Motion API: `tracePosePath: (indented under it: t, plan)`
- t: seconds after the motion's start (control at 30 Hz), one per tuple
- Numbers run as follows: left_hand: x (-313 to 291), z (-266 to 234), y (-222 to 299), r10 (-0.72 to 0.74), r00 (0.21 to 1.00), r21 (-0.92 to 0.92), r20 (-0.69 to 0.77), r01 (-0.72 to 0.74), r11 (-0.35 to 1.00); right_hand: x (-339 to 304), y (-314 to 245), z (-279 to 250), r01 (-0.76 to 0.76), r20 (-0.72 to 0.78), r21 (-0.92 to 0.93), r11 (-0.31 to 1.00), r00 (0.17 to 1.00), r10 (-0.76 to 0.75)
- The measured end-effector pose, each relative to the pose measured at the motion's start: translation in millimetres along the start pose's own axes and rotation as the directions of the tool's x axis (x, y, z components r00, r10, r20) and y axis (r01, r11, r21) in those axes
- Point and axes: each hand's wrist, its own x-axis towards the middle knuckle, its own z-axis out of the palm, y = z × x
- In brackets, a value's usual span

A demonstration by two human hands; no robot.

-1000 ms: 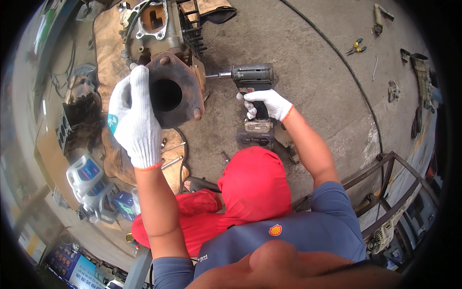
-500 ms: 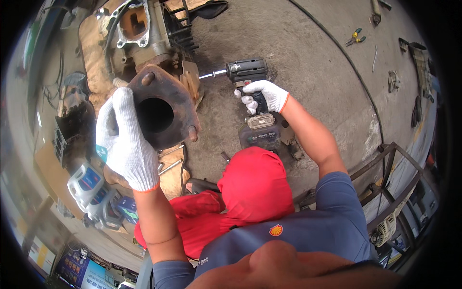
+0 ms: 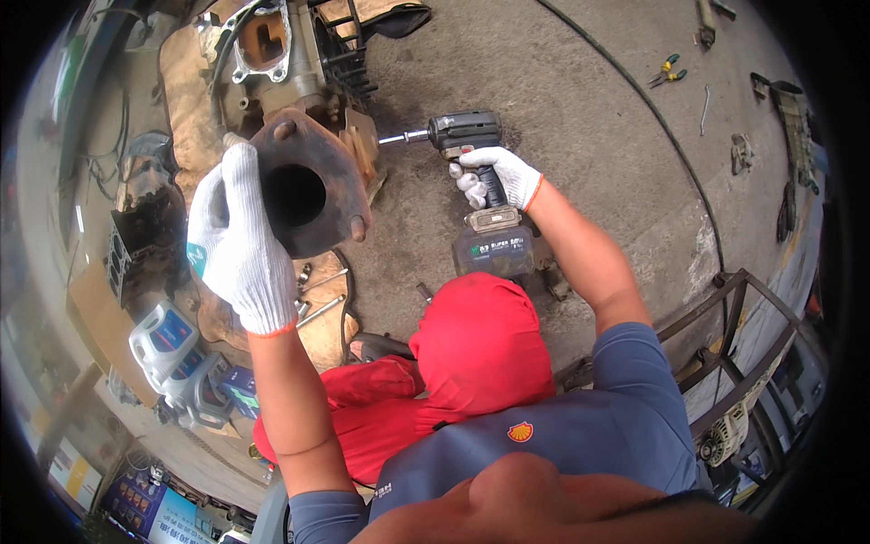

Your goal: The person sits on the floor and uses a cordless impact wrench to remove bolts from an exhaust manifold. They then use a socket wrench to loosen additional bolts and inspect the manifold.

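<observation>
My left hand (image 3: pixel 243 263), in a white knit glove, is closed on the left edge of a rusty exhaust flange (image 3: pixel 337 177) with a wide round hole. Its fingertips are hidden behind the metal. Beyond the flange lies an engine block (image 3: pixel 304 77) with an open port. In my gloved right hand (image 3: pixel 507 177) is a cordless impact wrench (image 3: pixel 464 130), gripped by its handle. A shiny extension bar (image 3: pixel 403 138) points from the wrench left toward the side of the flange. Whether the bar's tip touches anything, I cannot tell.
Stained cardboard (image 3: pixel 190 86) lies under the engine, with a wrench (image 3: pixel 321 309) on it. White jugs (image 3: pixel 163 337) stand at the left. A black cable (image 3: pixel 634 98) crosses the floor near yellow-handled pliers (image 3: pixel 669 72). A metal frame (image 3: pixel 725 354) is at the right.
The flange and my left hand have shifted slightly away from me, uncovering more of the cardboard below. My right hand still holds the impact wrench in nearly the same place.
</observation>
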Motion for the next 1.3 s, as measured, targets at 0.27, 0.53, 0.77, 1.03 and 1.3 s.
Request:
tracePosePath:
  t: [0.27,0.53,0.77,1.03,1.3]
  plan:
    - [2,-2,-5,0.015,1.0,-0.056,0.019,-0.014,0.998,0,18,26,0.125,-0.09,-0.156,0.98,0.986,-0.14]
    - [-3,-2,5,0.043,0.999,-0.067,0.021,-0.042,0.997,-8,60,-9,0.175,-0.018,-0.108,0.979,0.984,-0.178]
    - [-1,-2,-2,0.09,0.996,-0.024,0.007,-0.09,0.996,-13,40,-4,0.178,0.026,-0.033,0.984,0.984,-0.177]
    - [-2,1,5,0.071,0.997,-0.046,0.0,-0.071,0.996,4,28,-5,0.118,0.108,-0.017,0.993,0.987,-0.115]
    - [1,-1,-7,0.033,0.999,-0.077,0.0,-0.033,0.997,4,15,3,0.148,0.067,-0.218,0.965,0.988,-0.137]
